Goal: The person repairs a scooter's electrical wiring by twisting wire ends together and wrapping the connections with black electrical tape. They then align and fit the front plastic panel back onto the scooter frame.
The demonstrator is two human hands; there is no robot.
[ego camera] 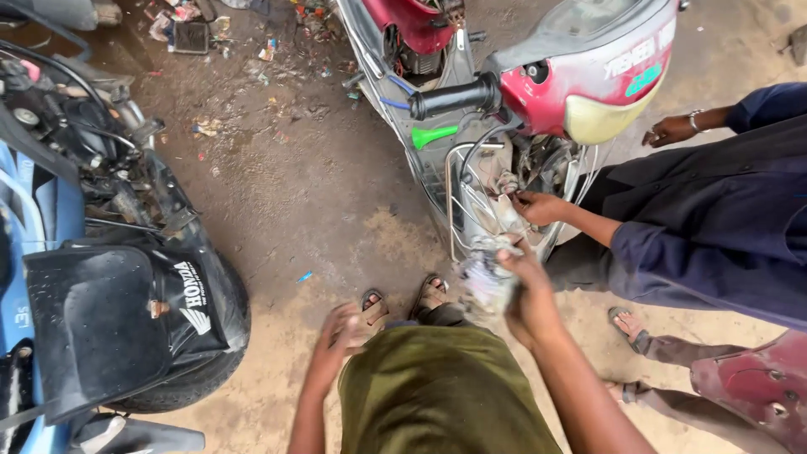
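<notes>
I stand over the stripped front of a red and grey scooter (588, 67). My right hand (525, 294) is closed on a crumpled whitish rag or plastic bundle (486, 282), held against the scooter's metal front frame (471, 202). My left hand (336, 345) hangs blurred above my knee with fingers apart, holding nothing. A co-worker in dark blue clothes crouches at the right; one of that person's hands (538, 206) reaches into the wiring behind the frame, the other (670, 130) rests near the scooter's headlight panel.
A black handlebar grip (454, 97) and a green horn-shaped part (433, 134) stick out to the left of the scooter. A blue and black motorcycle (109, 294) stands at the left. Litter lies on the dirt floor at the top. A detached dark red panel (756, 387) lies at bottom right.
</notes>
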